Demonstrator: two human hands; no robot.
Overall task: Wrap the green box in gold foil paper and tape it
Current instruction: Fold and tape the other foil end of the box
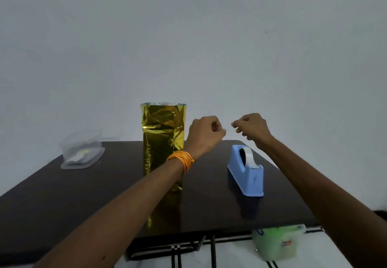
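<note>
A tall box wrapped in crinkled gold foil (162, 142) stands upright on the dark table (73, 194); the green box itself is hidden under the foil, whose top edge stands open. My left hand (204, 134), with orange thread at the wrist, is raised just right of the foil, its fingertips pinched. My right hand (252, 127) is held level with it, also pinched. A short, nearly invisible strip of clear tape (228, 127) seems stretched between the two hands. Below them sits a blue tape dispenser (246, 170) with a white roll.
A clear plastic container (81, 150) sits at the table's back left corner. A green-tinted plastic bag or box (276, 242) lies on the floor below the table's front right edge. A plain pale wall stands behind the table.
</note>
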